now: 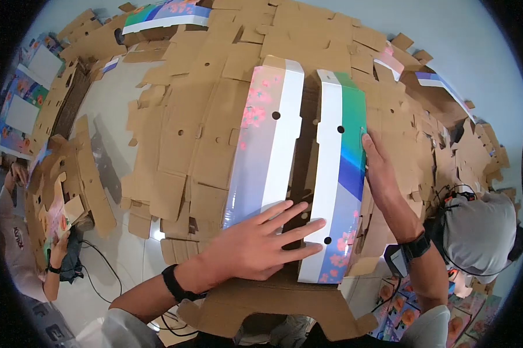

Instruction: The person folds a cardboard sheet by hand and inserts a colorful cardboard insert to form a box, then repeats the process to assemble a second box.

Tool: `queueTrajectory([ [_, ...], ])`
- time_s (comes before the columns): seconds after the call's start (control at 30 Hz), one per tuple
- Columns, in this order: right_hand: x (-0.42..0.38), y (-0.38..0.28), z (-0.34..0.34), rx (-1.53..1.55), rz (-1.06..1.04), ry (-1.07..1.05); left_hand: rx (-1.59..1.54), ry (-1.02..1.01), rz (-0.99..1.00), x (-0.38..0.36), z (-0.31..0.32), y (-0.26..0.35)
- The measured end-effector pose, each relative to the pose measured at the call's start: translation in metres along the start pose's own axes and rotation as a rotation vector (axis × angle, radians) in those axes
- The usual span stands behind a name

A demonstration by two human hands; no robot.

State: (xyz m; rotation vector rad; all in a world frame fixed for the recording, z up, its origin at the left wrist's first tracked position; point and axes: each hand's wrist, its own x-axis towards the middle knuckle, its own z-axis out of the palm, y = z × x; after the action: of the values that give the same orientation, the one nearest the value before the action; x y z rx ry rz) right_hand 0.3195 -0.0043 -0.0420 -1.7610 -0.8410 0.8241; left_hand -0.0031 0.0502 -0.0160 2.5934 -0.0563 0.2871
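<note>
A partly folded cardboard box (350, 159) lies before me, its two long printed flaps raised with a dark gap between them. The left flap (255, 145) is pale purple with pink flowers; the right one is green, blue and floral. Both have white edge strips with round holes. My left hand (255, 240) is open, fingers spread across the near end of the gap, fingertips touching the right flap's white strip. My right hand (380, 171) grips the box's right side, some of its fingers hidden. A brown end flap (273, 307) extends toward me.
Flattened brown cardboard sheets (203, 116) spread beneath and beyond the box. Printed boxes (168, 14) stand at the back. Another person's hand (58, 249) holds a printed piece on the left. A person in a grey shirt (482, 232) is at right. Cables (102, 255) trail on the floor.
</note>
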Motion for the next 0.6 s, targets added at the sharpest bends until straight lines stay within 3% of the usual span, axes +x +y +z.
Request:
queueTrajectory([
  [0.07, 0.013, 0.000, 0.008, -0.190, -0.080, 0.051, -0.004, 0.012, -0.008, 0.004, -0.001, -0.001],
  [0.17, 0.042, 0.006, 0.012, -0.217, -0.206, 0.003, 0.011, 0.013, -0.053, 0.014, -0.001, 0.001],
  [0.37, 0.053, -0.008, 0.017, -0.340, -0.158, 0.127, 0.030, -0.006, -0.084, 0.022, 0.006, 0.002],
  [0.47, 0.046, 0.003, -0.007, -0.204, -0.123, 0.040, 0.037, 0.008, -0.083, 0.020, 0.008, 0.005],
  [0.57, -0.014, -0.030, -0.007, -0.509, -0.328, 0.139, 0.001, 0.045, -0.086, 0.019, 0.007, 0.005],
  [0.6, -0.037, -0.045, -0.002, -0.631, -0.465, 0.058, -0.008, 0.072, -0.083, 0.018, 0.011, 0.002],
])
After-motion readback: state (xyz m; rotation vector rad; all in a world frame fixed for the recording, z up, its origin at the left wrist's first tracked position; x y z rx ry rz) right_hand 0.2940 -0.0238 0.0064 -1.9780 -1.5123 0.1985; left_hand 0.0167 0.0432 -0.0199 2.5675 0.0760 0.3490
